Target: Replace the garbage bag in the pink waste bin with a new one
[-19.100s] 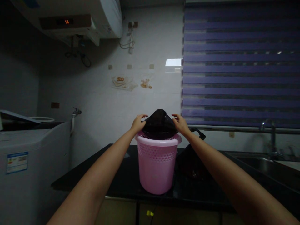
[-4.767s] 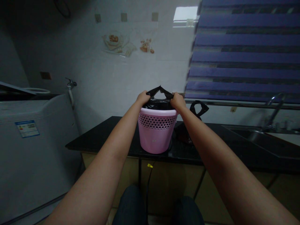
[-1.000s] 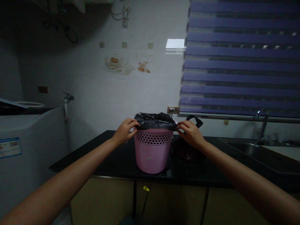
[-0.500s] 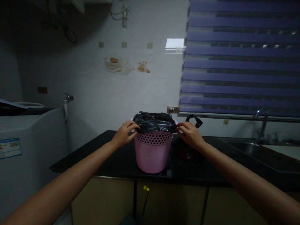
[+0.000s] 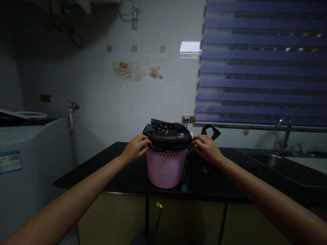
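1. Bin: a pink bin [image 5: 166,172] is stood upright near the front edge of a black countertop [image 5: 121,172], roughly mid-view.
2. Liner: a black plastic bag [image 5: 167,136] is draped over the bin mouth. Front rim is covered, with the bag edge hung over the upper part of the perforated band; lower holes are left exposed. Pink rim is seen at the left and right.
3. Left hand [image 5: 137,147]: bag edge is pinched between thumb and fingers at the bin's left side.
4. Right hand [image 5: 206,148]: bag edge is likewise gripped by the fingertips at the right side. Hands are held apart, bin between them.
5. Second bag: a dark bag [image 5: 203,166] with a raised loop handle is set just right of the bin, partly hidden by the right hand.
6. Behind: a plug is seated in a wall socket [image 5: 188,119]. Window is covered by a striped purple blind [image 5: 255,81].
7. Sides: a sink [image 5: 276,162] with faucet [image 5: 286,136] is fitted at right; a pale appliance [image 5: 41,163] is placed at left.
8. Front: a yellow tag [image 5: 159,205] is attached to a dark cord hung below the counter edge.
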`<state>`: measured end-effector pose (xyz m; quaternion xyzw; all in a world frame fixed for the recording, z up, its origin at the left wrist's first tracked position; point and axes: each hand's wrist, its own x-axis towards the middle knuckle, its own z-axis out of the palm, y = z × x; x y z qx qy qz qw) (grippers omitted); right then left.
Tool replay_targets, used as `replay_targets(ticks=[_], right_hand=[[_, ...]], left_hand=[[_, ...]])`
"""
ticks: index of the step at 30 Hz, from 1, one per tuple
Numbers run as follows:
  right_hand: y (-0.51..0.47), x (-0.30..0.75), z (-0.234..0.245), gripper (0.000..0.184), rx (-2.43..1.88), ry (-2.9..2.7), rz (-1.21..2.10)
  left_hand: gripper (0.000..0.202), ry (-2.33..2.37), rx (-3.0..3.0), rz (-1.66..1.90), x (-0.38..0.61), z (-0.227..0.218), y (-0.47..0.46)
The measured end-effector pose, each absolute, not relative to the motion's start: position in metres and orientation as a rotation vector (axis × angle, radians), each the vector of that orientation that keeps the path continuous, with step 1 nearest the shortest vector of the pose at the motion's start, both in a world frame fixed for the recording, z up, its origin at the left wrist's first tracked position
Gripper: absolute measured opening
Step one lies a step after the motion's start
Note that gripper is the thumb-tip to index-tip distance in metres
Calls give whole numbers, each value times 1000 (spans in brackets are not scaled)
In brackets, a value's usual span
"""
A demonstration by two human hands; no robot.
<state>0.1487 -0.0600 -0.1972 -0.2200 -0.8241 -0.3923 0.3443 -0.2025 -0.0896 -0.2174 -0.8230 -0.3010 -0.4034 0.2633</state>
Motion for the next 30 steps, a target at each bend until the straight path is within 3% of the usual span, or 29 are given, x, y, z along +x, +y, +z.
replay_targets(ticks=[30], right_hand=[[-63, 154, -203, 11, -611, -2132, -940]], left_hand=[[16, -824, -2194, -1313, -204, -230, -97]])
